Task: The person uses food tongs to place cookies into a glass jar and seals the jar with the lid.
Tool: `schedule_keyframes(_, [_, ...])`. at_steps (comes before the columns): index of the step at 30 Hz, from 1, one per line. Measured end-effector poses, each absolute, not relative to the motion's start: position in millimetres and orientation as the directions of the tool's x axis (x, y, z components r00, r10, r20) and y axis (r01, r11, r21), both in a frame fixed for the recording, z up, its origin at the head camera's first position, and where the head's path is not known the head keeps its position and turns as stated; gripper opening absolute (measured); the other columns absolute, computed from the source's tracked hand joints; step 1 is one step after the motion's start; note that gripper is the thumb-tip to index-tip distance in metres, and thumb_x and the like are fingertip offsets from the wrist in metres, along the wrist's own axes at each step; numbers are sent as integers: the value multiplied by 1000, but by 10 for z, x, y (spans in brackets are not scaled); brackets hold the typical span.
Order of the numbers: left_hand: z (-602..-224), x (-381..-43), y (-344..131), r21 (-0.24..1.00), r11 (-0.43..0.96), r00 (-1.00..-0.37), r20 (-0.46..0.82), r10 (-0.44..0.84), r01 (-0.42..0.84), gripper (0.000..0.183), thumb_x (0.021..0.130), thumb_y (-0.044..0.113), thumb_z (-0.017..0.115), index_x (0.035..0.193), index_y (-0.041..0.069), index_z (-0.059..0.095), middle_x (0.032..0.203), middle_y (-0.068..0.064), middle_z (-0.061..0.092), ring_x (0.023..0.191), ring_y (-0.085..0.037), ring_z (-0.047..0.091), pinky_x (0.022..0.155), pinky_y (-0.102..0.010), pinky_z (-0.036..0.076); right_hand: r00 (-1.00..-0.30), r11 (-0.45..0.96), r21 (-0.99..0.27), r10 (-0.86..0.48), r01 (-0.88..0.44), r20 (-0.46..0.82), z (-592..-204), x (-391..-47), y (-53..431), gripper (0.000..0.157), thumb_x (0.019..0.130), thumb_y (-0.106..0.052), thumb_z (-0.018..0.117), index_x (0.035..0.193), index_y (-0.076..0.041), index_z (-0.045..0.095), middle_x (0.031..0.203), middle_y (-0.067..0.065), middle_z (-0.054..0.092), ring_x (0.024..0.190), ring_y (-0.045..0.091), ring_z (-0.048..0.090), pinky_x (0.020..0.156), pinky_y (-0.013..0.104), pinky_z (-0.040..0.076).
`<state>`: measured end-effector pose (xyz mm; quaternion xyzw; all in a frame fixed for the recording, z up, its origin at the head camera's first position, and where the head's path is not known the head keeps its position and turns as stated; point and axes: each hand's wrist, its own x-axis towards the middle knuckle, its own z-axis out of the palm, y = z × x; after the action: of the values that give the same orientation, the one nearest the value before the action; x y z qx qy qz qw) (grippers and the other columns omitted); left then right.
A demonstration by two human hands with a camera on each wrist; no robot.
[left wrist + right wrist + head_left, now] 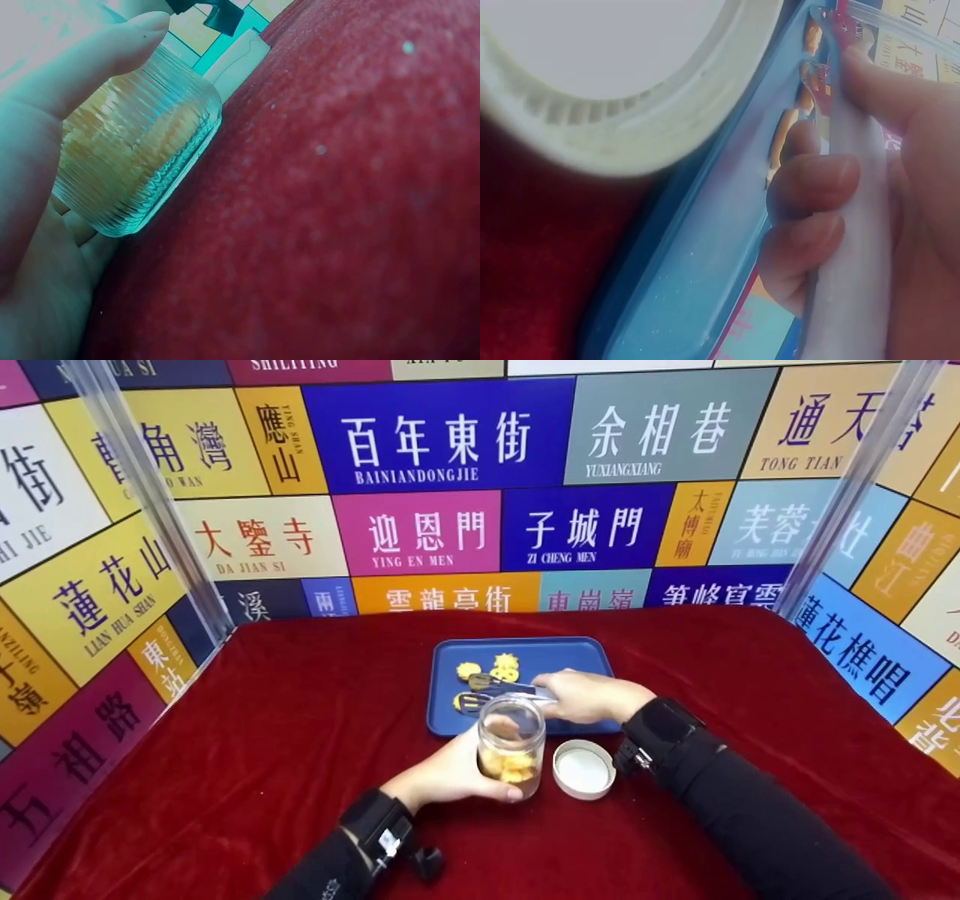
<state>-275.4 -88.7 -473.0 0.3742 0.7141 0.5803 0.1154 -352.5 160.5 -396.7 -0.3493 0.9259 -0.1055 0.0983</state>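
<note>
My left hand [454,771] grips a clear ribbed glass jar [513,739], its thumb on the near side and the fingers behind. Yellow cookies [124,154] lie in the bottom of the jar, which stands with its mouth uncovered. My right hand [589,695] holds metal tongs with a pale handle [853,225], fingers curled round it. The tongs' slotted heads [489,683] are spread apart over a blue tray [574,654]. One head overlaps a yellow cookie [459,703]; several scalloped cookies [505,661] lie just beyond.
A white round lid [583,770] lies inner side up on the red cloth [322,697], right of the jar and in front of the tray. Clear posts [847,487] stand at both back corners before a wall of colourful street-name signs [442,435].
</note>
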Motion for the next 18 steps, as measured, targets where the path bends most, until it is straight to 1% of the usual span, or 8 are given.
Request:
schedule_keyframes(4, [-4727,-2753,-889,915,46,-691,269,671,401,81,80,13,94,149,14,51,132,-1,70,124,-21,66,115,-38,47,-744,746,-245,-657,-619,-119,-3988,-3550,1547,48,106,-28,61,146,-1,59,141,18,66,135,38,59,116,53,45])
schedule_keyframes(9, [-4729,-2750,-889,914,63,-697,260,668,401,82,80,13,95,149,9,51,131,-1,71,122,-20,67,114,-37,48,-745,750,-208,-657,-628,-115,-3996,-3565,1476,42,105,-24,62,142,-4,60,132,16,70,127,37,64,109,53,51])
schedule_keyframes(11, [-4730,-2749,-890,915,70,-701,253,667,397,81,80,13,95,148,9,52,130,-1,71,122,-19,67,114,-36,48,-749,756,-185,-651,-628,-120,-4004,-3571,1451,40,106,-24,62,141,-5,60,130,15,71,124,37,65,107,53,52])
schedule_keyframes(15, [-4729,-2751,-894,916,68,-700,253,668,396,83,80,14,95,150,10,50,132,-1,70,123,-19,66,115,-36,47,-762,774,-149,-632,-615,-139,-4026,-3570,1418,41,106,-28,60,142,-8,60,132,15,71,127,37,64,109,53,51])
schedule_keyframes(18, [-4728,-2751,-894,914,60,-696,262,668,402,83,80,13,95,150,11,50,131,-1,71,123,-20,66,116,-37,47,-760,775,-133,-632,-618,-150,-4029,-3557,1418,39,106,-28,60,140,-9,60,129,16,71,126,37,65,107,53,52])
